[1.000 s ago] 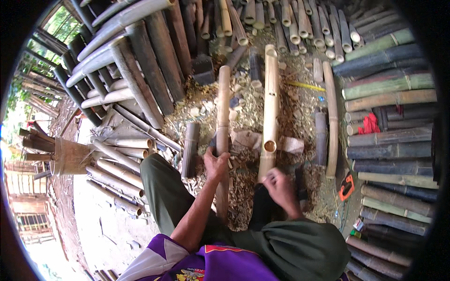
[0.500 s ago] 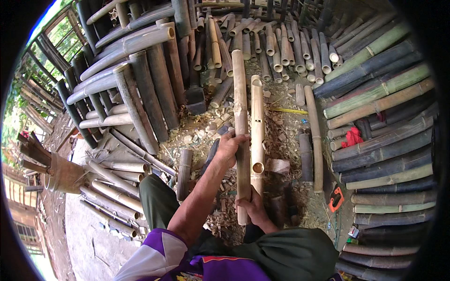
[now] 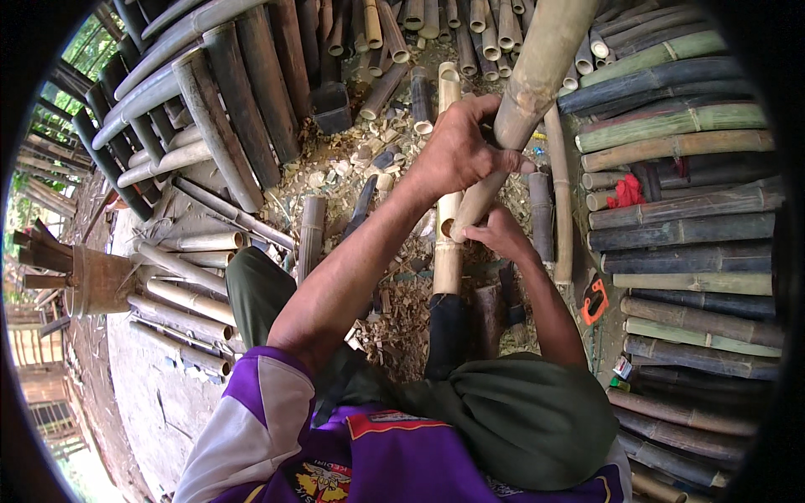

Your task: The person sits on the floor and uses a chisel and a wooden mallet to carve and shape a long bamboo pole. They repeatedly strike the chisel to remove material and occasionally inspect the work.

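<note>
My left hand (image 3: 470,149) wraps around a pale bamboo pole (image 3: 543,67) and holds it aslant, its upper end leaning away to the right and out of the picture. Close to the pole's narrower lower end, my right hand (image 3: 506,235) grips it with thumb and fingers. That end lies at a round hole in a second bamboo piece (image 3: 448,267), which stretches away from me between my legs. Whether the tip is inside the hole or only against its edge, I cannot tell. My left hand and forearm hide part of this second piece.
Wood chips (image 3: 394,323) litter the ground. Stacked bamboo poles (image 3: 688,226) line the right side, with a red cloth (image 3: 625,192) among them and an orange handle (image 3: 594,302) nearby. Bamboo frames (image 3: 222,109), a dark bin (image 3: 332,107) and a bucket (image 3: 102,281) stand at left.
The held pole has gone from lying nearly straight ahead to a raised rightward slant. Its lower end has come to the second piece's hole. Both hands moved right and farther away.
</note>
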Tool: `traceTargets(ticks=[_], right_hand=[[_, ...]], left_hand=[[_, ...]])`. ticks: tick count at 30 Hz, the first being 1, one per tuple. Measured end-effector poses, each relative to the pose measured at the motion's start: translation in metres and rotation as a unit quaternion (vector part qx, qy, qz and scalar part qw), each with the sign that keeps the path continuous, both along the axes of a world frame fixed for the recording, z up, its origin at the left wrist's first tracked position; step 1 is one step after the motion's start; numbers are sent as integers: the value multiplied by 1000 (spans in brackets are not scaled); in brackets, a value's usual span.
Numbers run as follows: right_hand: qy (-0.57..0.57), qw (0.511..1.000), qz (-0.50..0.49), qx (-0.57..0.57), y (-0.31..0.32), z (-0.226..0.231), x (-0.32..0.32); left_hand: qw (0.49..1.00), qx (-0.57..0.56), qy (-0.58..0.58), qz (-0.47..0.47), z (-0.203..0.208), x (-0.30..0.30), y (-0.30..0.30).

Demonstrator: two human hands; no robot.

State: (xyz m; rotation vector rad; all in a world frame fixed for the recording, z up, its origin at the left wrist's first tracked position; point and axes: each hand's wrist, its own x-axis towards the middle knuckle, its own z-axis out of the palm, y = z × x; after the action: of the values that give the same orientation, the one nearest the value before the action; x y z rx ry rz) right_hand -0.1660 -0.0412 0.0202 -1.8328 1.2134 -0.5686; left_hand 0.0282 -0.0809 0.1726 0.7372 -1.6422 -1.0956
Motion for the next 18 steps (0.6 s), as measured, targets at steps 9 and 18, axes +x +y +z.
traceTargets(ticks=[9, 18], right_hand=[[1, 998, 41, -56, -9, -22, 11], [88, 994, 48, -32, -15, 25, -5]], left_hand=[[999, -25, -32, -13, -12, 13, 12], [996, -17, -84, -7, 5, 15, 40]])
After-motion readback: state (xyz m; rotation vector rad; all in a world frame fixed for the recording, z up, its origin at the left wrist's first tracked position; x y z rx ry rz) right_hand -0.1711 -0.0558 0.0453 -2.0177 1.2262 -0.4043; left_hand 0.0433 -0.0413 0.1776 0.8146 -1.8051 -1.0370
